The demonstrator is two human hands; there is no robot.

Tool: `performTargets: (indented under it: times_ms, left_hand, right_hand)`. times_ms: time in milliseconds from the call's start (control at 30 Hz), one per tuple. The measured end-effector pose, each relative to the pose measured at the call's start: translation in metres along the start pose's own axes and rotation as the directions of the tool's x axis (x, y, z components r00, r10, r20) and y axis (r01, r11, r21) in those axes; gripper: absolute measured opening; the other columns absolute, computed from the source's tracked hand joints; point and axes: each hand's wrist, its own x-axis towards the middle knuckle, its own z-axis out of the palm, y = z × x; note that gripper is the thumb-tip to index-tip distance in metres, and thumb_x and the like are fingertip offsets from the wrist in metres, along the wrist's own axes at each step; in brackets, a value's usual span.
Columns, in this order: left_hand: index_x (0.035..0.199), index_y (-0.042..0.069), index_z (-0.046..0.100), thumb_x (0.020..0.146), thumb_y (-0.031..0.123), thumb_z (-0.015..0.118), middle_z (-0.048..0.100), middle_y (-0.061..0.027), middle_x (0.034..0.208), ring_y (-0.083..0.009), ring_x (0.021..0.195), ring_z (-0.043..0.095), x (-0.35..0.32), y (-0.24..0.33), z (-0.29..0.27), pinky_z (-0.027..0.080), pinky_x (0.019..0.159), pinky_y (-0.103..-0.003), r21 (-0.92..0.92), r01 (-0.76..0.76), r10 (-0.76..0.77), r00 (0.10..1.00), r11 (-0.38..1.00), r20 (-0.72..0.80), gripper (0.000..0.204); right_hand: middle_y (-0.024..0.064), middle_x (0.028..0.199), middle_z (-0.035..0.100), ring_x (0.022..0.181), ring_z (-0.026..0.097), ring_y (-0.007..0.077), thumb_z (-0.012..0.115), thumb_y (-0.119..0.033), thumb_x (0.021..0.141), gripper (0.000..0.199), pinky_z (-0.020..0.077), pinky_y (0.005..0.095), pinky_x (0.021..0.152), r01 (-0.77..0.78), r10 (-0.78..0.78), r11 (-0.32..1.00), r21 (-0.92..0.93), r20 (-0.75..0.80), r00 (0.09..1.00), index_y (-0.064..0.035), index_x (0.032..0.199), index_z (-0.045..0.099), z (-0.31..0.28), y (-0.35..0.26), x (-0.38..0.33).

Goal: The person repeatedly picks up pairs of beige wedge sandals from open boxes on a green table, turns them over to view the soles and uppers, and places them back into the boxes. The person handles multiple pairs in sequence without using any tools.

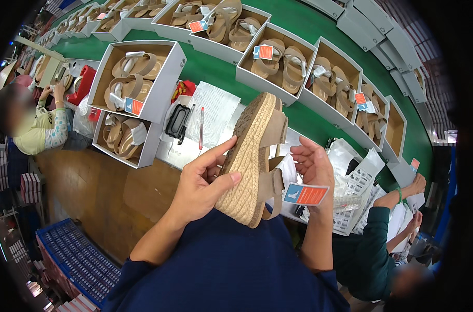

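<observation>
A beige wedge sandal with a braided rope-look sole is tilted on its side in front of me, its brown tread turned to the left. My left hand is closed around the sole, thumb on the braid and fingers at the tread. White padding sits at the sandal's strap, and an orange and blue tag hangs beside it. On the strap side, my right hand is open, fingers loosely bent and apart, close to the padding. The tag covers part of my right wrist.
Open shoe boxes with sandal pairs line the green conveyor. Two boxes are stacked at left. A red pen and papers lie on the table. Co-workers sit at far left and lower right; a blue crate stands lower left.
</observation>
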Motion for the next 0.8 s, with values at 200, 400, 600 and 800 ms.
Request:
performTargets:
  times_ms: [200, 400, 600, 800]
  left_hand:
    - [0.14, 0.001, 0.046, 0.085, 0.002, 0.068, 0.063, -0.0063, 0.107, -0.0025, 0.082, 0.054, 0.001, 0.008, -0.001, 0.045, 0.072, -0.018, -0.008, -0.039, 0.038, 0.999, 0.999, -0.03, 0.06]
    - [0.14, 0.002, 0.046, 0.085, 0.001, 0.068, 0.062, -0.0061, 0.108, -0.0031, 0.085, 0.055, 0.0, 0.014, -0.001, 0.046, 0.073, -0.019, -0.062, -0.061, 0.058, 0.997, 0.996, -0.05, 0.06]
    - [0.142, 0.002, 0.044, 0.085, 0.002, 0.068, 0.062, -0.0071, 0.108, -0.0042, 0.088, 0.057, 0.0, 0.015, -0.003, 0.046, 0.074, -0.019, -0.061, -0.092, 0.091, 0.996, 0.994, -0.025, 0.062]
    - [0.141, 0.0, 0.044, 0.087, 0.0, 0.066, 0.061, -0.0069, 0.108, -0.0046, 0.087, 0.058, -0.001, 0.014, -0.004, 0.047, 0.075, -0.018, -0.09, -0.12, 0.116, 0.992, 0.989, -0.05, 0.059]
  right_hand:
    - [0.0096, 0.108, 0.063, 0.095, 0.06, 0.0152, 0.049, -0.033, 0.1, 0.045, 0.0484, 0.0263, 0.081, -0.16, 0.155, 0.986, -0.053, -0.091, 0.984, 0.0024, 0.128, 0.053, -0.01, 0.046, -0.008]
    - [0.0172, 0.124, 0.057, 0.116, 0.055, 0.0257, 0.057, -0.006, 0.088, 0.047, 0.0425, 0.0355, 0.099, 0.118, 0.002, 0.767, -0.631, 0.186, 0.983, 0.0007, 0.134, 0.046, -0.015, 0.078, -0.019]
    - [0.0194, 0.135, 0.048, 0.126, 0.046, 0.0332, 0.061, -0.015, 0.089, 0.052, 0.035, 0.0421, 0.107, 0.186, 0.005, 0.795, -0.578, 0.313, 0.95, -0.0007, 0.136, 0.044, -0.017, 0.109, -0.02]
    - [0.0188, 0.135, 0.048, 0.126, 0.046, 0.0327, 0.061, -0.017, 0.09, 0.051, 0.0355, 0.0416, 0.105, 0.069, 0.147, 0.843, -0.534, 0.351, 0.925, -0.0014, 0.136, 0.044, -0.001, 0.093, -0.022]
